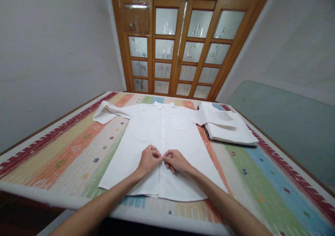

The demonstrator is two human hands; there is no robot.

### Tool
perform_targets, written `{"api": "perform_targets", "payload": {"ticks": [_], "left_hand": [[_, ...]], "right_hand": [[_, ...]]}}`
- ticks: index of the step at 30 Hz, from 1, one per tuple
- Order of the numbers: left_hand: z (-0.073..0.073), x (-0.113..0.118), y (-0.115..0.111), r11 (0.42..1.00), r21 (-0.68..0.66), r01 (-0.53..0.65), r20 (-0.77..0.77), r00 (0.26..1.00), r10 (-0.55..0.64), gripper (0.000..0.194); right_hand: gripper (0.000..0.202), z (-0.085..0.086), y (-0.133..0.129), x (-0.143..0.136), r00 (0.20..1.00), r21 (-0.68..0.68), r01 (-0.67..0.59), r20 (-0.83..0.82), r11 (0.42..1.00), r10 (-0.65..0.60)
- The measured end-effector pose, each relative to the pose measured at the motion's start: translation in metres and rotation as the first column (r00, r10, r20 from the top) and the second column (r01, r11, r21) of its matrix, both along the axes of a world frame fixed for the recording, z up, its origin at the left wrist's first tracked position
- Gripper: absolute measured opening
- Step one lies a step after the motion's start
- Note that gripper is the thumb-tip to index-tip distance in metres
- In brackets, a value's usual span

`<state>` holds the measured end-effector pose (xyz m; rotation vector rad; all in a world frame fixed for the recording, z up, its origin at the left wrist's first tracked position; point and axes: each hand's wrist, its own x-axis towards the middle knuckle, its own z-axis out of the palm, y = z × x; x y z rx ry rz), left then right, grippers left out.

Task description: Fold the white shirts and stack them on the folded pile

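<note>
A white button-up shirt [141, 134] lies spread face up, its collar away from me and its hem near the front edge. On its button strip, below the middle, my left hand [151, 159] and my right hand [176, 160] meet with fingertips almost touching. Both pinch the front strip of the shirt between thumb and fingers; any button there is too small to make out. The left-hand sleeve is bent on the cloth, while the other sleeve reaches over a stack of folded clothes.
A striped, colourful cloth [86, 155] covers the bed-like surface. The stack of folded white clothes [235, 129], with a dark edge beneath, lies at the right. A pale green board [282, 120] stands along the right side. Wooden glass-paned doors [180, 47] are beyond the far edge.
</note>
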<state>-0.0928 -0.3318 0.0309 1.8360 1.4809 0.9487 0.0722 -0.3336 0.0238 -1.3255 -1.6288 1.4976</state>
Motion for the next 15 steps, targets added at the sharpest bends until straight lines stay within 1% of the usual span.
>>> {"api": "perform_targets", "payload": {"ticks": [7,10,15], "left_hand": [[0.0008,-0.0008,0.0018,0.998,-0.051,0.023,0.000,1.000,-0.023,0.013],[-0.0007,-0.0004,0.0024,0.997,-0.076,0.016,0.034,0.999,-0.013,0.012],[-0.0055,-0.0006,0.0060,0.988,-0.156,-0.015,0.100,0.995,0.031,0.012]], "right_hand": [[0.015,-0.0016,-0.0017,0.0006,1.000,-0.012,0.002,-0.029,1.000,-0.002],[0.015,-0.0034,-0.0020,0.0008,1.000,-0.015,0.011,-0.028,1.000,-0.012],[0.015,-0.0041,-0.0022,-0.0011,0.999,-0.013,0.044,-0.019,0.999,-0.045]]}}
